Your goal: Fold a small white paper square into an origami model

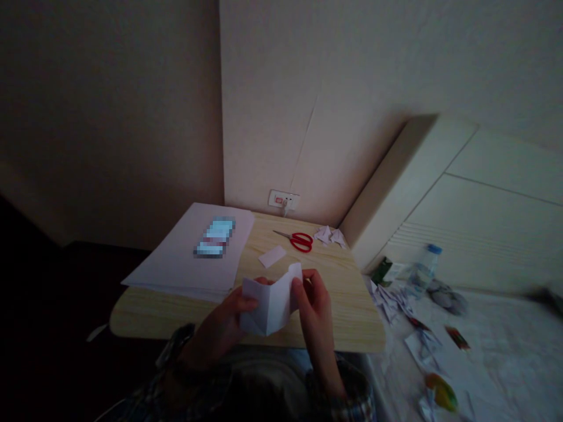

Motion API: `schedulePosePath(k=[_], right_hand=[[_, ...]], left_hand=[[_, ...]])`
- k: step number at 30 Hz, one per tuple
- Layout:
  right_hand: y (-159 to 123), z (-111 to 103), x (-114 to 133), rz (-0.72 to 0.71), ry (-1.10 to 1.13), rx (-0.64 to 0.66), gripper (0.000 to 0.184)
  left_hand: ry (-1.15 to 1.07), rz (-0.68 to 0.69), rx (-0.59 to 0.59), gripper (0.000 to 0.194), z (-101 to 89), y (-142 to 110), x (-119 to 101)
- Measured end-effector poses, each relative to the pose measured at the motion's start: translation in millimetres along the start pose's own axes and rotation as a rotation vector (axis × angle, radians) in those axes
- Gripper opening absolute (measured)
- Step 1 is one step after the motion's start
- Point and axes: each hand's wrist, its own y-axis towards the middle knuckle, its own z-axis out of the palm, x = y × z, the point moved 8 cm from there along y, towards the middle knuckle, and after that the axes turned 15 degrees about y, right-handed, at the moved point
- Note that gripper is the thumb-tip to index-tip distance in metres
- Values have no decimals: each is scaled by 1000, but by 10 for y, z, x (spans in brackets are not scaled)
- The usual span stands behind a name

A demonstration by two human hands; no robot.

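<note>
A creased white sheet of paper (269,308) is held up between my two hands, above the front of the small wooden table (347,325). The sheet stands partly unfolded, with a vertical crease near its middle. My left hand (235,310) pinches its left side, thumb in front and other fingers mostly behind. At the right edge my right hand (313,293) grips it between thumb and fingers. Beyond the hands lie a small white paper rectangle (272,257) and red-handled scissors (297,239), their blades pointing left.
A stack of large white sheets (176,252) covers the table's left, with a blurred-out phone (215,237) on top. Folded paper pieces (329,235) sit at the back right corner. Right of the table, a bed (497,351) holds a water bottle (423,272) and paper scraps.
</note>
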Motion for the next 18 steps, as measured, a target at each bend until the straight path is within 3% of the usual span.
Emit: schedulePosePath(k=[3, 8, 18], right_hand=[[-19, -44, 95, -9, -26, -18, 24], [-52, -74, 245, -58, -15, -20, 24], [-73, -141, 318, -115, -9, -54, 16]], left_hand=[[28, -55, -39, 23, 17, -60, 15], [93, -18, -126, 23, -2, -144, -69], [158, 101, -25, 27, 84, -129, -167]])
